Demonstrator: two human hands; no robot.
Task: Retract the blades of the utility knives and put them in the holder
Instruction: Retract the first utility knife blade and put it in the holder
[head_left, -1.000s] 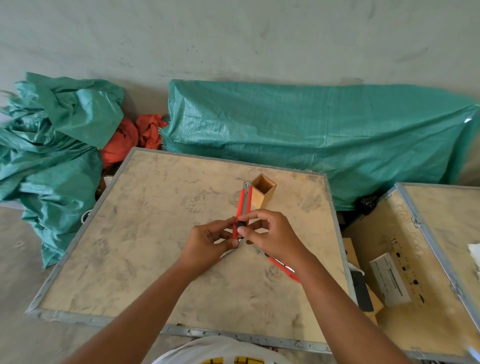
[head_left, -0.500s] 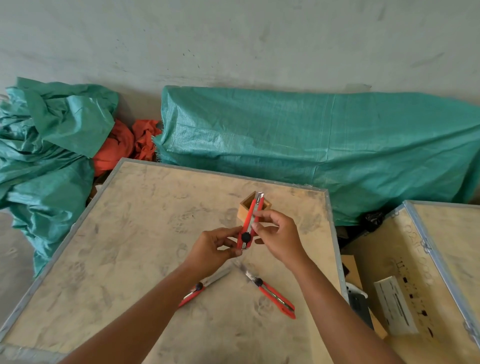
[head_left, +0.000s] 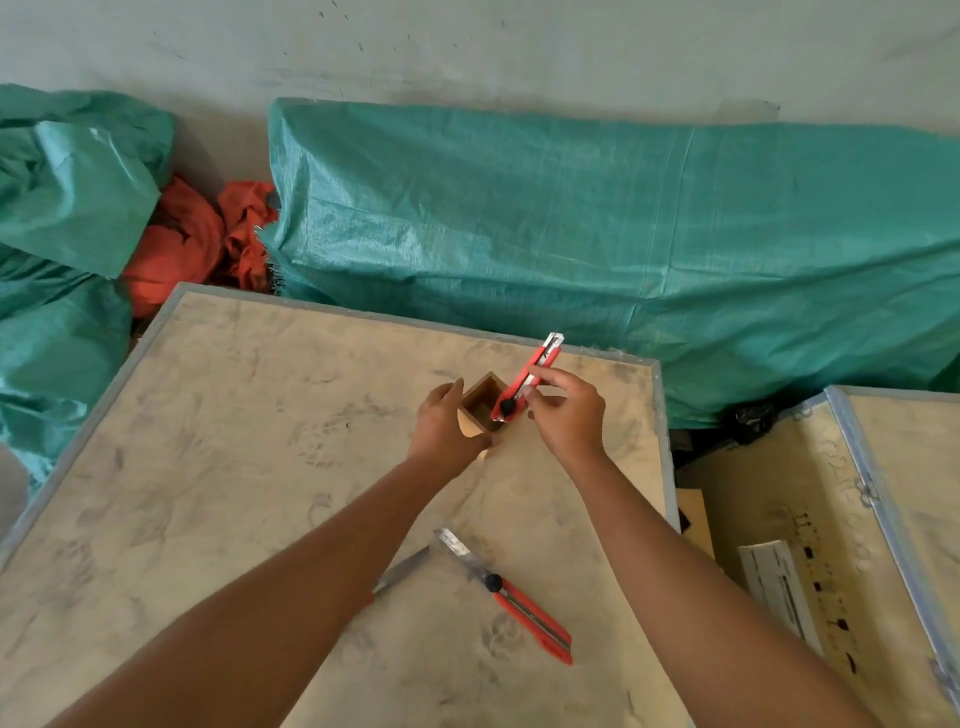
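Now right hand (head_left: 566, 410) pinches red knife (head_left: 524, 382) tilted over holder (head_left: 480, 408), apparently retracted; left hand (head_left: 441, 426) grips holder's side.

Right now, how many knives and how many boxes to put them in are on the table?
Utility knives: 3 – one held in the right hand over the holder, one lying with its blade out, one partly hidden under the left arm.
Wooden holder: 1, steadied by the left hand.
Total: 4
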